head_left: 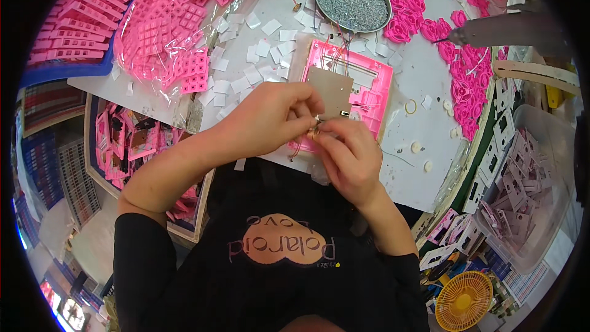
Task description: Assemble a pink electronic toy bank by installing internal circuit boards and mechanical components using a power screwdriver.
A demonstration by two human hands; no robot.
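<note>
left hand [276, 120] and right hand [347, 150] — both pinching a small metal part [318, 120] at the near edge of the white table [418, 74], over the pink frame [362, 83]. risk — thin wires [341, 55] snagging, part slipping.

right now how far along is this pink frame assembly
Already done: the brown board sits on the pink frame with thin wires attached. In hand: the left hand and right hand pinch a small metal part at the board's lower edge. Left: bagged pink pieces look unused.
</note>
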